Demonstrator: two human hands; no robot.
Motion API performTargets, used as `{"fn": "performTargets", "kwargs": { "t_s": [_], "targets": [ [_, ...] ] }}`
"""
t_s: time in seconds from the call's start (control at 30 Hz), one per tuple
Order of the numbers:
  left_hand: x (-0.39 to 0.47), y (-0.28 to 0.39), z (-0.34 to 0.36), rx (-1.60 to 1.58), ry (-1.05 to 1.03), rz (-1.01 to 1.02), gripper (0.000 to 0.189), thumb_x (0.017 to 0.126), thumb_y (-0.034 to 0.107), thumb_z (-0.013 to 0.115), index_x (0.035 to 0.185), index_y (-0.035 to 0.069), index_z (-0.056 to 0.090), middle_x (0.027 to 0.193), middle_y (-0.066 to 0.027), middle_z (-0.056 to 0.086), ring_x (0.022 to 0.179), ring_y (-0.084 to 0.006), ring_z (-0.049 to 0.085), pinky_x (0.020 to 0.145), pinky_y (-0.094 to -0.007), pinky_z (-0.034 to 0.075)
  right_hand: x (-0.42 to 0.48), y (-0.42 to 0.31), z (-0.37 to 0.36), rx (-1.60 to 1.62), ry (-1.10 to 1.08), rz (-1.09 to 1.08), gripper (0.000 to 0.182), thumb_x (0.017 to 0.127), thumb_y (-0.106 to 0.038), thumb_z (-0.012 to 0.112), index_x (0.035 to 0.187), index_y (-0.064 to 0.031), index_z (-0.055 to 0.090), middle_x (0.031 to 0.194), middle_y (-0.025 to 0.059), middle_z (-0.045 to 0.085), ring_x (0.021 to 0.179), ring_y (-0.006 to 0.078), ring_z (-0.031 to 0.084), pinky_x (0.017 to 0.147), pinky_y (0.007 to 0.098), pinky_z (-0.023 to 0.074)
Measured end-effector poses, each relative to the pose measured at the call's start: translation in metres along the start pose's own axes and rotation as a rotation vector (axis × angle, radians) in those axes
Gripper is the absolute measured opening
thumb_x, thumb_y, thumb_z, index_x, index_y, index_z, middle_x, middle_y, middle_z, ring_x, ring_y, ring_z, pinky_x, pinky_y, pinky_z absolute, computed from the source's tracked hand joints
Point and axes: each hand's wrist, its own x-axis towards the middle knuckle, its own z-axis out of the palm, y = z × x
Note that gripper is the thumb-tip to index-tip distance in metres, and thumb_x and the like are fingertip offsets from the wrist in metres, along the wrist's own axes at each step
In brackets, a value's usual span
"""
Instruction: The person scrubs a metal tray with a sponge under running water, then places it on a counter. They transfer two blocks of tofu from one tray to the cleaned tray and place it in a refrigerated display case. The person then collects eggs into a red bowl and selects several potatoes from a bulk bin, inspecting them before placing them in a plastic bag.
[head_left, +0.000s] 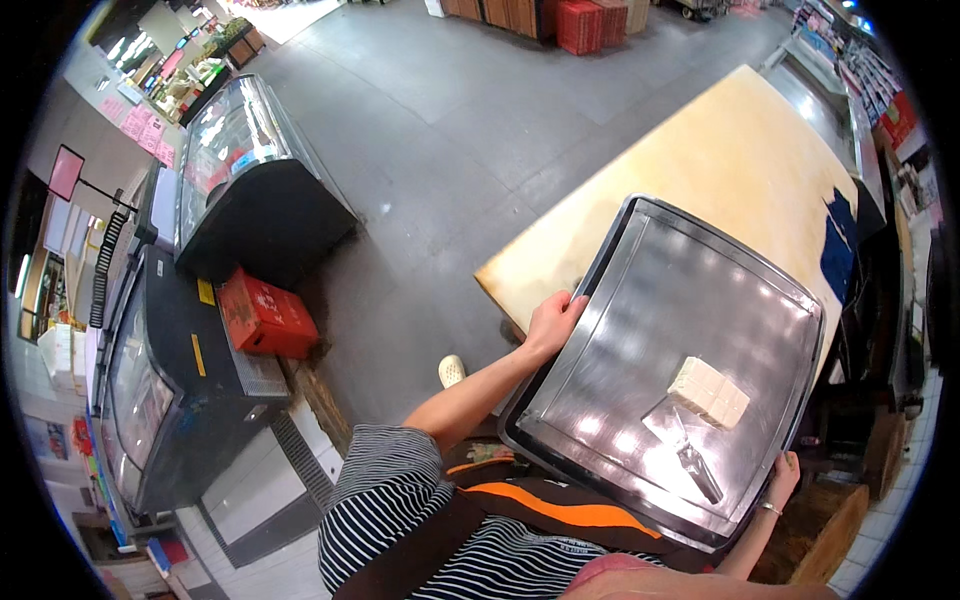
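A large metal tray (660, 285) with a dark rim is held in front of my body, partly over a pale tabletop (720, 150). My left hand (555, 322) grips the tray's left edge, and on the opposite edge, lower down, is my right hand (785, 476), its fingers partly hidden. Several pale blocks, looking like tofu (709, 391), sit together on the tray's lower right part. Beside them lies a flat spatula (697, 469) with a clear or shiny blade and a dark handle.
Dark blue material (838, 247) lies at the tabletop's right side. Glass-fronted display cases (262, 217) stand at the left, with a red crate (266, 315) by them. A wooden box-like object (832, 532) is low at the right. Red crates (581, 26) stand beyond the grey floor.
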Motion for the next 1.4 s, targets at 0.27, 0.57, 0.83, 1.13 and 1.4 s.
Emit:
{"fn": "performTargets", "kwargs": {
  "t_s": [0.27, 0.57, 0.83, 1.13, 1.4],
  "targets": [
    [0.107, -0.037, -0.233, 0.085, 0.087, -0.042, 0.043, 0.087, 0.041, 0.057, 0.077, -0.001, 0.053, 0.070, -0.0180, 0.058, 0.064, -0.0254, 0.053, 0.064, -0.0392, 0.043, -0.064, -0.083, 0.263, 0.054, -0.016, 0.039, 0.021, 0.076, -0.010, 0.060, 0.062, -0.0126, 0.044, 0.061, -0.0070, 0.041, 0.054, 0.0054, 0.036, 0.049, 0.0232, 0.0274],
    [0.236, -0.071, -0.433, 0.290, 0.282, -0.032, 0.040, 0.086, 0.034, 0.061, 0.072, -0.002, 0.050, 0.061, -0.0128, 0.051, 0.060, -0.0147, 0.042, 0.057, -0.0352, 0.040, -0.049, -0.167, 0.516, 0.138, -0.094, 0.117, 0.020, 0.071, -0.014, 0.068, 0.063, -0.0081, 0.050, 0.058, -0.0033, 0.047, 0.053, 0.0084, 0.042, 0.049, 0.0262, 0.0340],
    [0.399, -0.126, -0.568, 0.268, 0.370, 0.058, 0.025, 0.082, 0.021, 0.062, 0.076, -0.003, 0.059, 0.062, -0.0051, 0.059, 0.061, -0.0086, 0.049, 0.057, -0.0292, 0.043, 0.040, -0.262, 0.718, 0.141, -0.185, 0.002, 0.019, 0.071, -0.012, 0.068, 0.063, -0.0049, 0.052, 0.057, -0.0020, 0.049, 0.052, 0.0081, 0.045, 0.048, 0.0258, 0.0349],
    [0.561, -0.067, -0.629, 0.053, 0.442, -0.046, 0.016, 0.081, 0.011, 0.061, 0.070, 0.000, 0.057, 0.064, -0.0011, 0.059, 0.061, -0.0076, 0.051, 0.056, -0.0245, 0.042, 0.170, -0.398, 0.880, 0.078, -0.309, 0.000, 0.021, 0.069, -0.021, 0.071, 0.071, -0.0023, 0.062, 0.059, 0.0032, 0.057, 0.057, 0.0127, 0.054, 0.055, 0.0299, 0.0428],
    [0.805, -0.053, -0.618, 0.211, 0.416, -0.023, 0.026, 0.080, 0.021, 0.062, 0.071, -0.002, 0.055, 0.063, -0.0071, 0.058, 0.062, -0.0125, 0.051, 0.060, -0.0327, 0.044, 0.336, -0.452, 0.982, 0.031, -0.229, -0.021, 0.024, 0.067, -0.025, 0.070, 0.072, -0.0021, 0.063, 0.061, 0.0081, 0.060, 0.058, 0.0183, 0.058, 0.057, 0.0332, 0.0454]
  ]
}}
